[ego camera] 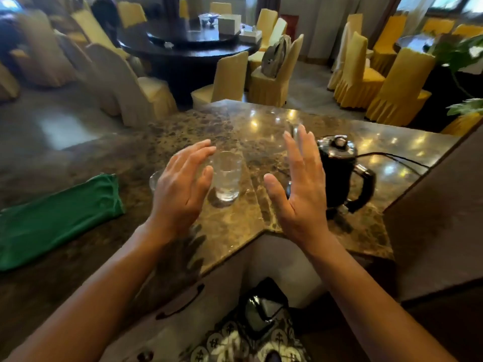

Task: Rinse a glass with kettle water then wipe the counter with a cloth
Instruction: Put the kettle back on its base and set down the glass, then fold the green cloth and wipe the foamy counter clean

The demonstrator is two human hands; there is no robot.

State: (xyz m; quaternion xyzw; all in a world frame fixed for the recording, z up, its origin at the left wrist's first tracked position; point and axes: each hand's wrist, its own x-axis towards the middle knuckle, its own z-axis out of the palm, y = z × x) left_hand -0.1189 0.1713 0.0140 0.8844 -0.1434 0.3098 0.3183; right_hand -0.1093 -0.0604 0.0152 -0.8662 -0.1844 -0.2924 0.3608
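Clear glass [226, 176] stands between the left hand [180, 186] and right hand [300, 186], fingers straight, holding nothing.

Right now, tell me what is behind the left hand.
A second clear glass peeks out behind the left hand; only its rim edge shows, the rest is covered. The tumbler stands beside it.

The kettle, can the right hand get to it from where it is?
Probably yes. The right hand is open and holds nothing, and the kettle stands just beyond its fingers on the counter, with nothing between them.
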